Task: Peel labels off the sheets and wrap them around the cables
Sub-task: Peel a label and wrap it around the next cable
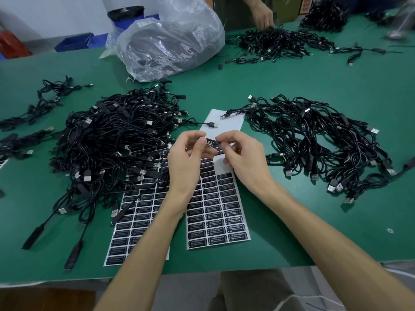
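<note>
Nearest on the green-topped counter [314, 232] lie two white sheets of black labels. The left label sheet [134, 223] is partly under cables. The right label sheet [219, 212] is three labels across, and its far part is already bare backing. Just above that sheet the left hand [187, 158] and right hand [243, 160] are drawn together, each pinching one end of a single black printed label [212, 142] between thumb and fingertips. The fingers hide whether a cable already lies inside it. To do this well, I judge: keep the label taut, lay the cable square across the sticky side, then fold so the edges meet evenly without creases. Beyond, one big tangled heap of black USB cables [116, 140] sits to the left and a second heap [314, 142] to the right. Farther off are a crinkled clear plastic bag [170, 41], a third cable heap [280, 42] and another person's hand [265, 17].
</note>
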Motion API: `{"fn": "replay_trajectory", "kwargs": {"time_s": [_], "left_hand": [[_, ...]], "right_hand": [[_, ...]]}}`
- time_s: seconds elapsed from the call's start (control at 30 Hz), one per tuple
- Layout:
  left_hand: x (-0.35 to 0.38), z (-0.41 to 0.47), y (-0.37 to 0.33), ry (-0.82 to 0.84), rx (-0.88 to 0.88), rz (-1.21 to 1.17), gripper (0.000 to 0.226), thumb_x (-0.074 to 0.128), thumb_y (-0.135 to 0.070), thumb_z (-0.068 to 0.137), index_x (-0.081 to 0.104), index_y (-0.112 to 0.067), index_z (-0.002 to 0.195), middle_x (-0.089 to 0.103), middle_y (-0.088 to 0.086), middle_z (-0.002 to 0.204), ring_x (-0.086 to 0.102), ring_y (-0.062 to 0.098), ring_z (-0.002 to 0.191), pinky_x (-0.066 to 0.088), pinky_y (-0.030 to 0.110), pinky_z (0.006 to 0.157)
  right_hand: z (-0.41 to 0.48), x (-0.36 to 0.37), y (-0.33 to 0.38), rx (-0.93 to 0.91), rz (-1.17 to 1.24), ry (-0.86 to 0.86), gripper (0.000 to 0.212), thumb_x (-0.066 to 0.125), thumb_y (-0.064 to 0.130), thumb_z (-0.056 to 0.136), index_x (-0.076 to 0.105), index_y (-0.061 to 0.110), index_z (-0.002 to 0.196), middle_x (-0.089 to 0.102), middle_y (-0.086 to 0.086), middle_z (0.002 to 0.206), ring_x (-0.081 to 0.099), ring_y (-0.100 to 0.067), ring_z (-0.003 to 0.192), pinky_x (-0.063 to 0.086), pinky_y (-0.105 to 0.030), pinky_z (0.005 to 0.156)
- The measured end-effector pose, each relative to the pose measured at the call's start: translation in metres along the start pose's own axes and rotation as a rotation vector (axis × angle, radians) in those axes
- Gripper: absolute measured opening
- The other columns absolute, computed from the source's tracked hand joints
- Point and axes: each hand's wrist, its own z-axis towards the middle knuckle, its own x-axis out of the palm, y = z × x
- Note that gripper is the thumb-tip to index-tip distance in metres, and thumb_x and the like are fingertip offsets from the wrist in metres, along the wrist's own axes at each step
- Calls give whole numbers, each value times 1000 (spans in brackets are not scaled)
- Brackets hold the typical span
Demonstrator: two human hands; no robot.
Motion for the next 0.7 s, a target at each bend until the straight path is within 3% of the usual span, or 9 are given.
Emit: {"fn": "replay_trajectory", "kwargs": {"time_s": [0.13, 0.3, 0.47, 0.7], "left_hand": [[0, 0, -3, -52, -96, -112, 16, 62, -21, 104, 65, -6, 106, 73, 10, 88, 76, 26, 75, 61, 30, 66], [1, 0, -1, 11, -155, -54, 29, 59, -25, 106, 65, 2, 97, 73, 10, 75, 71, 22, 60, 52, 25, 46], [2, -2, -1, 11, -201, -9, 35, 61, -33, 104, 65, 0, 94, 71, 7, 71, 70, 24, 53, 47, 25, 40], [0, -3, -1, 1, -166, 76, 34, 60, -36, 105, 63, -5, 91, 68, 7, 65, 66, 23, 48, 41, 27, 37]], "right_hand": [[-1, -2, 3, -2, 24, -2, 17, 66, 9, 98, 74, 23, 102, 73, 3, 88, 63, -9, 55, 46, -12, 55], [-4, 0, 3, -31, 18, 18, 19, 65, 7, 98, 72, 24, 101, 72, -1, 93, 59, -6, 48, 47, -14, 51], [-4, 3, -1, -113, -90, -13, 18, 66, 5, 96, 74, 18, 104, 68, 1, 97, 58, -10, 65, 54, -23, 65], [-3, 5, -4, -193, -173, -22, 15, 66, 4, 96, 74, 13, 104, 66, 3, 99, 57, 1, 70, 48, -15, 71]]}}
